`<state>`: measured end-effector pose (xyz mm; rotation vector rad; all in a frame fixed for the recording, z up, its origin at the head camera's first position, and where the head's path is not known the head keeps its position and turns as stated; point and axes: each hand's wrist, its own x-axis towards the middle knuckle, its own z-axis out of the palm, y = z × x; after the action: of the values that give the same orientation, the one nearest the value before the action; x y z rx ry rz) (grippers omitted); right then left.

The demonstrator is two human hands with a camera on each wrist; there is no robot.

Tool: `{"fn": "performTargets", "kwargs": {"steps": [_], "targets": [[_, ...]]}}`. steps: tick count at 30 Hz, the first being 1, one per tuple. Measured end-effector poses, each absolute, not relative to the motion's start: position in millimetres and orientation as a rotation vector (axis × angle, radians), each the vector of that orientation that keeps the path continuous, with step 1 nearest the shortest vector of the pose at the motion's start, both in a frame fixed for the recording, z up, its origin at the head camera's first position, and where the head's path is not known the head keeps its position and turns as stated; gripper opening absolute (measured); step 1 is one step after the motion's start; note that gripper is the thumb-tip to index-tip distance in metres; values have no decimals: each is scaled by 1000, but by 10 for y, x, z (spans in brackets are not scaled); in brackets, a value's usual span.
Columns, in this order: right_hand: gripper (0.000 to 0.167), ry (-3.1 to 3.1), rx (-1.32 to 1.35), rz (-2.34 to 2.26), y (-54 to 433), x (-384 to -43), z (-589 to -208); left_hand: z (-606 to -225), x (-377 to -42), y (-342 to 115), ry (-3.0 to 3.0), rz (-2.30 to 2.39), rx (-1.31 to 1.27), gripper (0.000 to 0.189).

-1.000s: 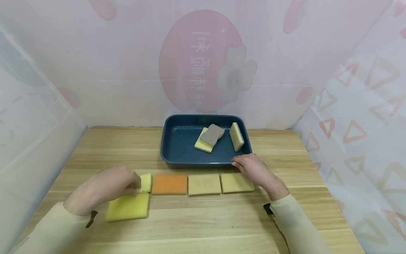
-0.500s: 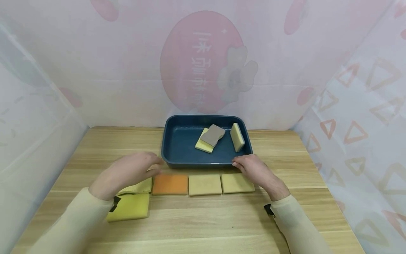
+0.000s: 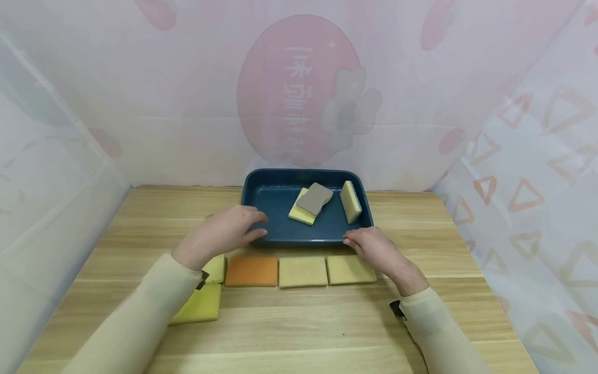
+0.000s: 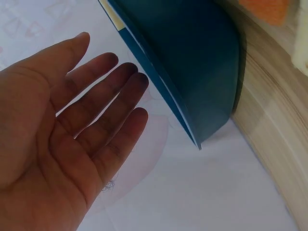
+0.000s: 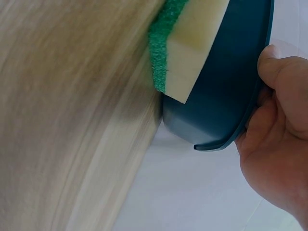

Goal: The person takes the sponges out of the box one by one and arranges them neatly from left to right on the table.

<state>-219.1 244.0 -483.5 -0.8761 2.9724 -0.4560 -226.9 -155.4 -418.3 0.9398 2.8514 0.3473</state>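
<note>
A dark blue rectangular tray (image 3: 273, 208) stands at the back of the table. My left hand (image 3: 224, 234) is over its front left corner, holding nothing; the left wrist view shows its fingers (image 4: 127, 96) spread and apart from the rim. With thumb and fingers, my right hand (image 3: 376, 252) grips the tray's front right rim. Inside the tray, a grey sponge (image 3: 315, 197) lies across a yellow sponge (image 3: 301, 215), and a pale sponge (image 3: 349, 202) leans upright at the right wall.
In front of the tray, a row holds an orange sponge (image 3: 251, 271), two pale yellow sponges (image 3: 302, 271) and a light yellow sponge (image 3: 216, 269) partly behind my left wrist. A bright yellow sponge (image 3: 198, 305) lies nearer. One sponge (image 5: 192, 48) has a green scouring layer underneath.
My left hand has left the light yellow sponge at the row's left end and moved right and forward to the tray. My right hand has stayed on the rim.
</note>
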Motion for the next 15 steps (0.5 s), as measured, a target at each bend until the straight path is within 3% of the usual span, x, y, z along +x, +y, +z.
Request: {"fn": "performTargets", "kwargs": {"steps": [15], "targets": [[19, 2986, -895, -443, 2424, -2176, -4821, -4246, -2592, -1099, 2828, 355, 965, 41]]}}
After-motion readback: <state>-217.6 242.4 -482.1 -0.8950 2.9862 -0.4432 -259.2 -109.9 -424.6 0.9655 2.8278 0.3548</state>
